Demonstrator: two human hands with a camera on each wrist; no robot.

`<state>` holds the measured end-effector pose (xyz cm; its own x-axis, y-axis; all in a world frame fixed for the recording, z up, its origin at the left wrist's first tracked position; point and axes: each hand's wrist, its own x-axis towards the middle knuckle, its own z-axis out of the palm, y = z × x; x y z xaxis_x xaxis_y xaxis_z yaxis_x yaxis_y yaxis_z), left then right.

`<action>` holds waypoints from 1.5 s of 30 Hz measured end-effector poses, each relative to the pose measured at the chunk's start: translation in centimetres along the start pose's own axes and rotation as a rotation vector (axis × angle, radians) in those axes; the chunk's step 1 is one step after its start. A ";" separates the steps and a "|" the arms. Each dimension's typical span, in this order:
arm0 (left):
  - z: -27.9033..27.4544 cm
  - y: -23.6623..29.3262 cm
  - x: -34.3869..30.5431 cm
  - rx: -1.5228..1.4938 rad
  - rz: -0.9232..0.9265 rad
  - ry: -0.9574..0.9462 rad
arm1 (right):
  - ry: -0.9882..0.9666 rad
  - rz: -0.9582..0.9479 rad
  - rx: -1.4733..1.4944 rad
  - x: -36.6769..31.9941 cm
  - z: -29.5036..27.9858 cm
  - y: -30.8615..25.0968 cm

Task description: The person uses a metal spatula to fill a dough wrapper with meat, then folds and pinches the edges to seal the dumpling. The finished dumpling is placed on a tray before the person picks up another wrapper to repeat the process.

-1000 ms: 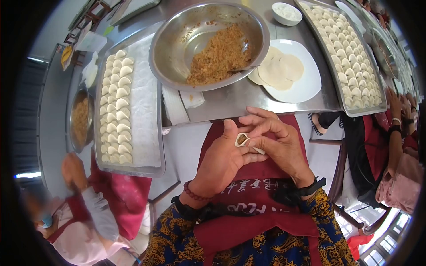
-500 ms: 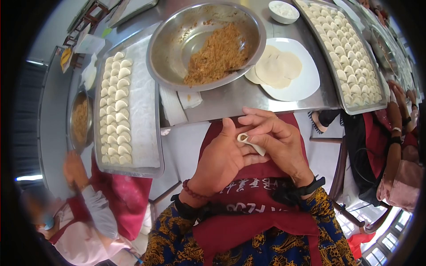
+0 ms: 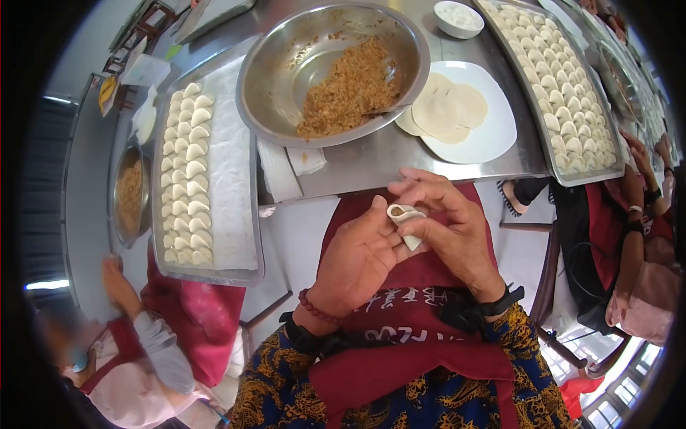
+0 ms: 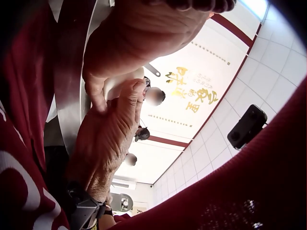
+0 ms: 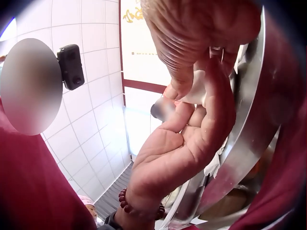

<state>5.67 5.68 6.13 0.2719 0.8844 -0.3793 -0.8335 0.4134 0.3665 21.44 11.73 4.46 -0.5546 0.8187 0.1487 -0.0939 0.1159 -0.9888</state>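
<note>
A folded dough wrapper (image 3: 409, 223) with brown filling showing at its upper opening is held between the hands, in front of the apron. The right hand (image 3: 451, 236) pinches it between thumb and fingers. Under and beside it lies the left hand (image 3: 363, 259), palm up, its fingers reaching beneath the dough and its thumb extended near the opening. In the left wrist view the pale dough (image 4: 122, 84) shows between both hands, and in the right wrist view the dough (image 5: 196, 88) sits under the right thumb, against the left fingers.
A steel bowl (image 3: 251, 107) of brown filling stands beyond the hands. Right of it, a white plate (image 3: 499, 136) bears round wrappers (image 3: 443, 107). Trays of folded dumplings stand left (image 3: 246, 236) and right (image 3: 616, 169). A small white bowl (image 3: 459, 20) stands behind. Other people sit on both sides.
The wrapper has been turned more upright and folded further, its filling less exposed than at first. The right fingers have shifted around it; the left thumb has moved slightly closer.
</note>
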 end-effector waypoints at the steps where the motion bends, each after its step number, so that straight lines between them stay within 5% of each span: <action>1: 0.0 0.0 0.0 0.007 -0.005 0.019 | 0.031 -0.015 -0.006 0.1 0.2 -0.2; 12: 0.1 1.1 -0.9 0.007 0.100 0.039 | 0.132 0.018 0.120 1.5 -1.1 -1.9; 14: 0.4 1.3 -1.3 0.341 0.232 0.066 | 0.166 0.048 0.032 2.2 -1.1 -2.7; 16: 0.6 1.7 -1.5 0.293 0.262 0.099 | 0.224 0.027 0.024 3.3 -0.9 -2.9; 19: 0.3 2.3 -1.6 0.373 0.326 0.140 | 0.389 -0.215 -0.429 5.4 -1.0 -3.0; 29: 2.0 5.1 -2.2 0.505 0.531 0.183 | 0.124 -0.301 -0.850 10.7 -1.1 -2.8; 33: 2.2 5.8 -1.5 0.517 0.659 0.167 | 0.172 -0.294 -0.820 11.2 -1.4 -3.0; 35: 2.3 6.3 -1.3 0.540 0.691 0.168 | 0.088 -0.133 -0.614 11.3 -2.0 -2.6; 41: 2.4 6.8 -0.8 0.614 0.760 0.192 | 0.087 -0.253 -0.746 11.4 -2.9 -1.8; 45: 2.5 7.0 -0.8 0.671 0.774 0.261 | 0.202 -0.346 -0.658 10.3 -2.7 -5.9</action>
<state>0.77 8.39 11.10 -0.3986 0.9170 0.0173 -0.2769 -0.1383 0.9509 18.48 20.96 11.75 -0.4152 0.7543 0.5086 0.3115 0.6432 -0.6995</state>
